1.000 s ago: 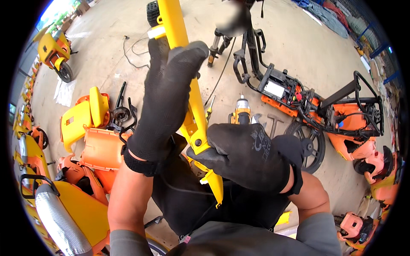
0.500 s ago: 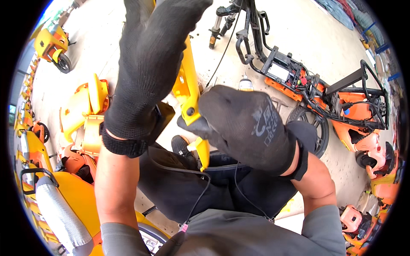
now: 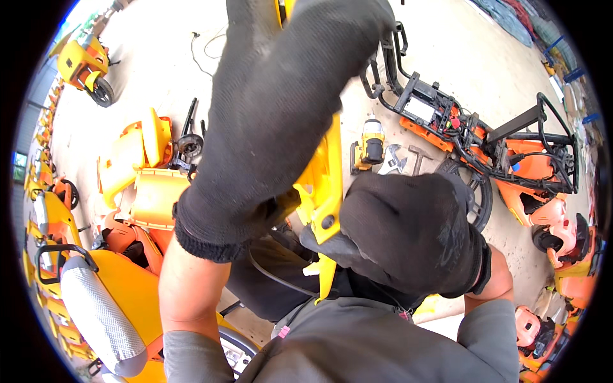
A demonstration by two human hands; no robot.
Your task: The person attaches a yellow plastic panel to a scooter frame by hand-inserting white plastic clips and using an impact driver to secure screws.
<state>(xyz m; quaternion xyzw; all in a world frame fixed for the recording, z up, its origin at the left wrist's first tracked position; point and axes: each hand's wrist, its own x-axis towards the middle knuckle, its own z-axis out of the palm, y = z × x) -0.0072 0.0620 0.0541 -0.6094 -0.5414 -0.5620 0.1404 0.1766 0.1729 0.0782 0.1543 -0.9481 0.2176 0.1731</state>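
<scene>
Both my hands wear black knit work gloves and hold a long yellow plastic scooter part (image 3: pixel 329 169) up close in front of me. My left hand (image 3: pixel 274 108) is wrapped round its upper stretch, with yellow showing above and below the glove. My right hand (image 3: pixel 408 236) is closed on the lower end, near a round hole, its thumb pressed under the edge. A narrow yellow tip hangs below that thumb. The gloves cover much of the part, and the left fingertips are hidden.
A yellow cordless drill (image 3: pixel 371 143), an adjustable wrench (image 3: pixel 392 159) and a hammer (image 3: pixel 418 158) lie on the floor ahead. A stripped scooter frame (image 3: pixel 440 118) stands at right. Orange panels (image 3: pixel 153 198) lie left, and a yellow scooter with a silver seat (image 3: pixel 96 313) is close at lower left.
Both hands and the yellow part have shifted right, and the part's lower end has come closer to my body. The drill and wrench now show more fully.
</scene>
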